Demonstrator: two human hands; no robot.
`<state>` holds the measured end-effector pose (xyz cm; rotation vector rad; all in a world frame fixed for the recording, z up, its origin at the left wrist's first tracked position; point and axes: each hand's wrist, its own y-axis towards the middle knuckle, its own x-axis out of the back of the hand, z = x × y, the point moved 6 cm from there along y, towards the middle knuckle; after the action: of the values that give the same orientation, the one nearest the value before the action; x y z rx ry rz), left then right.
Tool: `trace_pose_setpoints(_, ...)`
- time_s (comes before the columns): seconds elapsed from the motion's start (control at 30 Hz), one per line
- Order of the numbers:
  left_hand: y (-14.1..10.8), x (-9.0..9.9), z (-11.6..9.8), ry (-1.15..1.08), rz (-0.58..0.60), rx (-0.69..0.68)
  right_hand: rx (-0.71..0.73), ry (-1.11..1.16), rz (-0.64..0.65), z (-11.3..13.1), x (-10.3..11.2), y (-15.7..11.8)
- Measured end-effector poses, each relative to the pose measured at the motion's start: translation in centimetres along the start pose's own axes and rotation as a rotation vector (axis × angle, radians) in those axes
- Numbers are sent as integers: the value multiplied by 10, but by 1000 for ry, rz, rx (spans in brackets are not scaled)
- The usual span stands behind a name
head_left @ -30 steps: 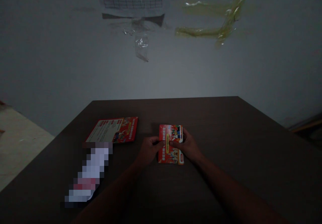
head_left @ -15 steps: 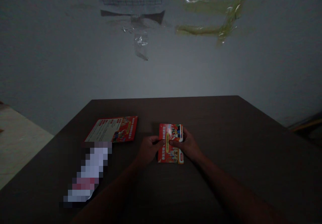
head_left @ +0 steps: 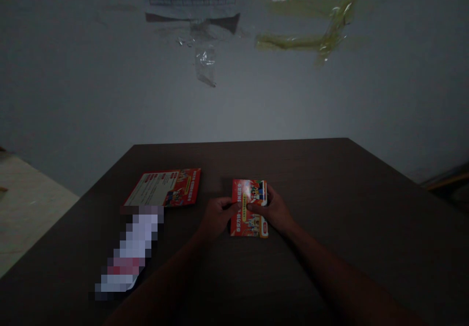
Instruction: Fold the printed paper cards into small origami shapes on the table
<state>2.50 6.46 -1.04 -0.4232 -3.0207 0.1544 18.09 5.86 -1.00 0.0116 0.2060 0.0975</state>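
A folded red leaflet point(head_left: 252, 226) with white characters and cartoon figures is held just above or on the table, in the middle. My left hand point(head_left: 218, 216) grips its left edge, thumb on top. From the right side, my right hand point(head_left: 276, 211) pinches it with the thumb across the front; the fingers of both hands are partly hidden behind it. To the left of my left hand lies a larger red and cream leaflet point(head_left: 157, 189), flat on the table.
The dark table point(head_left: 293, 164) reaches a grey wall point(head_left: 256, 101). A pixelated pale item point(head_left: 135, 243) lies at the left, beside my left forearm. Yellow tape point(head_left: 293, 41) and clear tape point(head_left: 205, 62) stick to the wall. Light floor point(head_left: 32, 204) shows at the left.
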Motion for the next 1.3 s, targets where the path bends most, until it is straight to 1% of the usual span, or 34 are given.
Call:
trace_pose_setpoints(0.27, 2, 0, 6, -2, 17, -13, -13, 0, -6, -2, 1, 2)
trace_pose_setpoints(0.4, 2, 1, 4, 12, 16, -19, -9, 3, 1, -4, 2, 2)
trace_pose_setpoints(0.6, -1, 0, -3, 36, 7, -28, -11, 13, 8, -1, 1, 0)
trace_pose_setpoints(0.9, 2, 1, 5, 16, -2, -27, -15, 20, 10, -4, 1, 1)
trace_pose_setpoints(1.03, 1, 1, 3, 24, -7, -19, 4, 12, 20, -5, 2, 1)
trace_pose_setpoints(1.17, 0, 1, 0, 32, -6, -12, -6, 10, 17, -6, 3, 1)
trace_pose_setpoints(1.3, 0, 0, 2, -5, 13, -9, -7, 0, 12, -3, 2, 1)
